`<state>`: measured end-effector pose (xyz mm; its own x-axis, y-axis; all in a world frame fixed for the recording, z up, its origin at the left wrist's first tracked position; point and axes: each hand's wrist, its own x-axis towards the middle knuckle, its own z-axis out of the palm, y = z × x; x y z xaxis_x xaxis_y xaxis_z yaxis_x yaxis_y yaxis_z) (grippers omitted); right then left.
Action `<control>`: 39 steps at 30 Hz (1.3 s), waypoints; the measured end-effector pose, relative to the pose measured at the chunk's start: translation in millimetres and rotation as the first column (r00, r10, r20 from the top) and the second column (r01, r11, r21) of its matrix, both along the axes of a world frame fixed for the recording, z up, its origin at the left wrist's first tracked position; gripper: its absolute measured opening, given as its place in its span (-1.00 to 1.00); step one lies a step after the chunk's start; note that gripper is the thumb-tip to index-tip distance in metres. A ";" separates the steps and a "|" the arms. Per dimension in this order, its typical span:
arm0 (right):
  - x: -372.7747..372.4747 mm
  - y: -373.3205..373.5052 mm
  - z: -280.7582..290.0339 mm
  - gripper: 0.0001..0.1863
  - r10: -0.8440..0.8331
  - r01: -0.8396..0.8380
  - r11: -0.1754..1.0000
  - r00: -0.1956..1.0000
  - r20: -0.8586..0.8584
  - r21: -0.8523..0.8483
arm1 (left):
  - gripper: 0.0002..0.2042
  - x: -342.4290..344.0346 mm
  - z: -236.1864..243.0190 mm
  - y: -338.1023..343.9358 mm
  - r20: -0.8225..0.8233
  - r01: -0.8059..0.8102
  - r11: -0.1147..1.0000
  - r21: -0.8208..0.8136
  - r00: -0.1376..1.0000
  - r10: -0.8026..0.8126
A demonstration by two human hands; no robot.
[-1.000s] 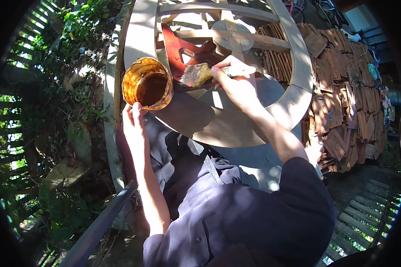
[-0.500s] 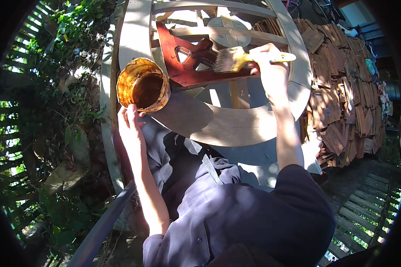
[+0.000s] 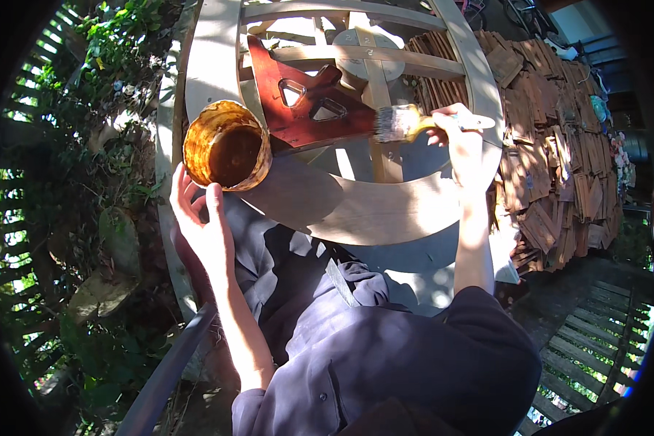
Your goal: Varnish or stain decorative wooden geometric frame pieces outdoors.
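Observation:
My right hand (image 3: pixel 454 131) grips a paintbrush (image 3: pixel 418 126) by its pale handle. Its broad, stained bristles are at the right end of a reddish-brown wooden piece (image 3: pixel 280 109) with two cut-out openings; whether they touch it is unclear. On the left, my left hand (image 3: pixel 202 225) is at the lower side of a round tub (image 3: pixel 198 142), thumb at the near rim and fingers curving round the left side. The tub is smeared orange-brown inside and holds dark brown liquid. Both tub and red piece are over a pale, curved wooden frame (image 3: pixel 356 203) with slats.
Stacks of brown tiles or thin wooden pieces (image 3: pixel 545 152) stand on the right. Green plants (image 3: pixel 123 36) and a slatted fence (image 3: pixel 14 218) line the left. A dark bar (image 3: pixel 171 370) crosses the lower left, and more slats (image 3: pixel 596 341) show at lower right.
My right hand has drawn the brush rightward, from over the red piece to its right end. My left hand and the tub have shifted slightly left and down in view, with the fingers more spread.

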<state>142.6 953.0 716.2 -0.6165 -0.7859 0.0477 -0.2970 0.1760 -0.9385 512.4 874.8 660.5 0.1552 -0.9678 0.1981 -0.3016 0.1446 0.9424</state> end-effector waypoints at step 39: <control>30.9 -95.7 15.0 -0.83 0.334 -0.349 0.912 0.937 -0.103 -0.217 | -0.24 -50.7 -50.2 -7.8 0.429 -0.055 0.989 -0.139 0.897 0.110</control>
<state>173.4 857.3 731.3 -0.3021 -0.9111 0.2805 -0.3601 -0.1634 -0.9185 461.8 866.9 610.3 0.1051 -0.9200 0.3776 -0.6924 0.2048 0.6918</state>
